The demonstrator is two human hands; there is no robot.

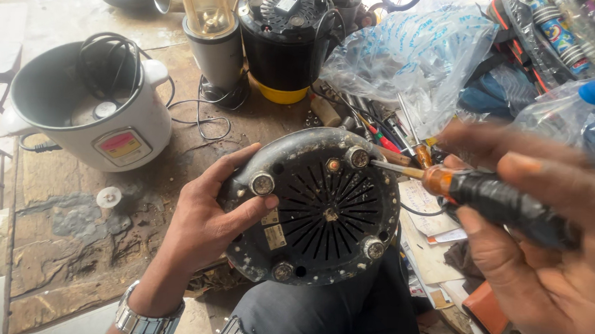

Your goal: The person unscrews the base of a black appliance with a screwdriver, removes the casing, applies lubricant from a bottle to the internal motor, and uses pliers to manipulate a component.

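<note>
Blender base (322, 210), round and black, rests upside down on my knee, its underside facing me: grimy plastic with slots fanning out from the centre, four worn rubber feet near the rim, and small yellowed labels at the lower left. My left hand (215, 217) grips its left edge, thumb pressed beside the upper-left foot and fingers wrapped behind the rim. My right hand (547, 251) is clenched round the screwdriver (475, 191), which has a black grip, a translucent amber collar and a thin steel shaft; its tip sits just beside the upper-right foot, at the rim.

Left of the base, the wooden workbench (65, 256) is rough, cracked and stained, with open room between my wrist and the white rice cooker (88, 106), whose pot holds a coiled black cord. Right of the base it is crowded: loose tools, papers, crinkled clear plastic bags (415, 50) and a plastic bottle (576, 115) press close to my right hand.
</note>
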